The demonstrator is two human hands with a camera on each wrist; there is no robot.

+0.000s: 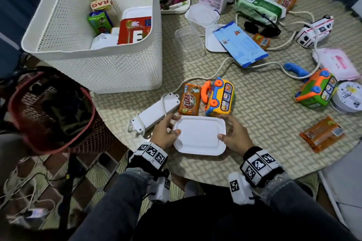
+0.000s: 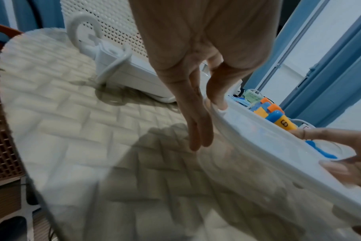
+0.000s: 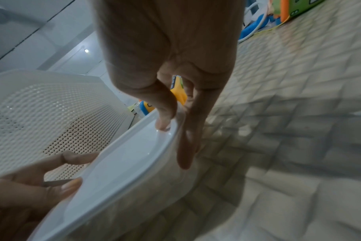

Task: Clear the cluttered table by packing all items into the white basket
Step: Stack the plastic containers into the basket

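On my far left I see the white basket (image 1: 101,68) standing on the counter (image 1: 254,143), already holding packets and a lidded box. Just right of its base lies a white power strip (image 1: 156,113). My left hand (image 1: 164,133) grips the left edge of a clear container with a white lid (image 1: 199,135): the thumb presses on the lid near its rim, and the fingers (image 2: 198,130) reach down along the container's clear side wall, only slightly curled. The container sits low at the counter's near edge; I cannot tell whether it touches the mat. My right hand (image 1: 235,135) holds the opposite edge the same way, thumb on the lid, fingers (image 3: 185,146) down the side. Just behind the lid are an orange snack packet (image 1: 189,100) and a yellow toy phone bus (image 1: 219,98).
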